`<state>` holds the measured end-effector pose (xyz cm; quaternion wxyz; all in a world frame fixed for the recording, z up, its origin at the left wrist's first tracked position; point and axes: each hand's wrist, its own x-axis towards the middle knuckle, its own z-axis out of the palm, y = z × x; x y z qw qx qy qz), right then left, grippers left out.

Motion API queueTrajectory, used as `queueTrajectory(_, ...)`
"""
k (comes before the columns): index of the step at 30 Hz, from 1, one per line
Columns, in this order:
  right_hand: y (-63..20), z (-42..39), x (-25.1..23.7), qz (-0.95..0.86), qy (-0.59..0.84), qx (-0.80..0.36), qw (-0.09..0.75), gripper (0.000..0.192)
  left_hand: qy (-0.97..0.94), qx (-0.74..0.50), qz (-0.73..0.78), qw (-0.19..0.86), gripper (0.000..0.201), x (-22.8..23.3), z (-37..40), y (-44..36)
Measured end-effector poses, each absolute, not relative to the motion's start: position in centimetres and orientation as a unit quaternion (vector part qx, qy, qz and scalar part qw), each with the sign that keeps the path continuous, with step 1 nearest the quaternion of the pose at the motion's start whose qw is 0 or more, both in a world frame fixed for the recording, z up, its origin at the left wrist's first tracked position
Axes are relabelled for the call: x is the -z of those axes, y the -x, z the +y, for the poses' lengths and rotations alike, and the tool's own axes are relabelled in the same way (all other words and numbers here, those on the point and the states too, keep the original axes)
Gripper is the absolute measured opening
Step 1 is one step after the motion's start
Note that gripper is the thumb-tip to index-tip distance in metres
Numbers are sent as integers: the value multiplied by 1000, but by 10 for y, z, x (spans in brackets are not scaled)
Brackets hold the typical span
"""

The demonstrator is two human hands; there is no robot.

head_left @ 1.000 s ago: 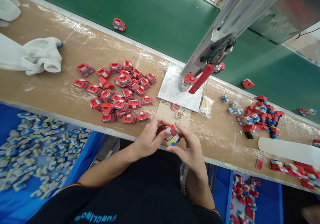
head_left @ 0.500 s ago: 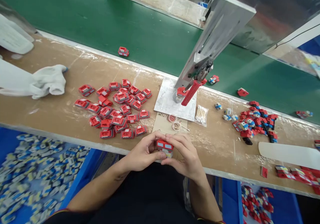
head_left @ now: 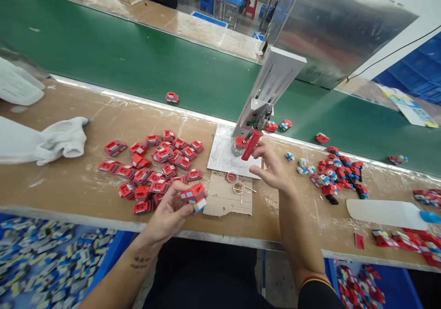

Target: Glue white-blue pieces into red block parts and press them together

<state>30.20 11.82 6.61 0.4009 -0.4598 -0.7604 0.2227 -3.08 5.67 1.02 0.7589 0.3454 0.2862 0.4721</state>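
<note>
My left hand [head_left: 172,210] pinches a small red toy car body [head_left: 193,197] with blue windows and a white, yellow and blue underside, above the front of the bench. My right hand [head_left: 272,166] is reaching forward with its fingers apart, right beside the red handle [head_left: 252,144] of a toggle clamp press; whether a fingertip touches it I cannot tell. Under the press a red toy part [head_left: 241,142] sits in a round holder on the pale metal base plate [head_left: 220,150]. A pile of red toy shells [head_left: 141,176] lies left of the plate.
In front of the plate, cardboard [head_left: 223,203] carries small round dishes [head_left: 238,188] and cotton swabs. A heap of red, white and blue toy parts [head_left: 339,171] lies right. Behind runs a green conveyor belt [head_left: 138,61]. Blue bins flank me below; another person sits across.
Both hands were together around the toy car. My left hand has carried it leftward, while my right hand has let go and moved forward to the press handle. The view has tilted up.
</note>
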Motion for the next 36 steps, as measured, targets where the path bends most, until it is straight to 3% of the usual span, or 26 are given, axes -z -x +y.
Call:
queueTrajectory(4, -313, 130, -88, -807, 369, -316, 334, 32, -328, -471, 329, 750, 34, -4, 44, 58)
queueTrajectory(6, -313, 126, -107, -822, 298, -347, 340, 28, -319, -472, 351, 743, 38, 2, 35, 69)
queueTrajectory(9, -306, 133, -147, -800, 196, -354, 443, 48, -307, -494, 387, 716, 45, 9, 30, 79)
queueTrajectory(12, -298, 160, -190, -744, 238, -297, 549, 69, -328, -501, 392, 698, 47, 8, 36, 79)
queueTrajectory(15, -301, 181, -205, -694, 284, -246, 614, 56, -367, -487, 375, 698, 49, 3, 42, 75)
queueTrajectory(19, -314, 168, -147, -660, 311, -148, 668, 22, -373, -517, 399, 659, 49, 4, 38, 74)
queueTrajectory(20, -315, 163, -122, -652, 355, -135, 657, 14, -375, -522, 408, 648, 48, 4, 38, 74)
queueTrajectory(21, -314, 159, -97, -637, 437, -146, 618, 18, -379, -524, 417, 638, 48, 3, 39, 75)
queueTrajectory(24, -299, 162, -34, -596, 593, -266, 471, 53, -414, -515, 422, 621, 46, -10, 55, 72)
queueTrajectory(26, -286, 172, -13, -586, 604, -321, 435, 58, -455, -494, 405, 621, 44, -25, 75, 66)
queueTrajectory(31, -307, 168, -15, -592, 579, -346, 441, 55, -501, -459, 391, 621, 43, -55, 122, 46)
queueTrajectory(36, -390, 177, -43, -583, 658, -276, 388, 49, -549, -442, 372, 604, 39, -59, 167, 25)
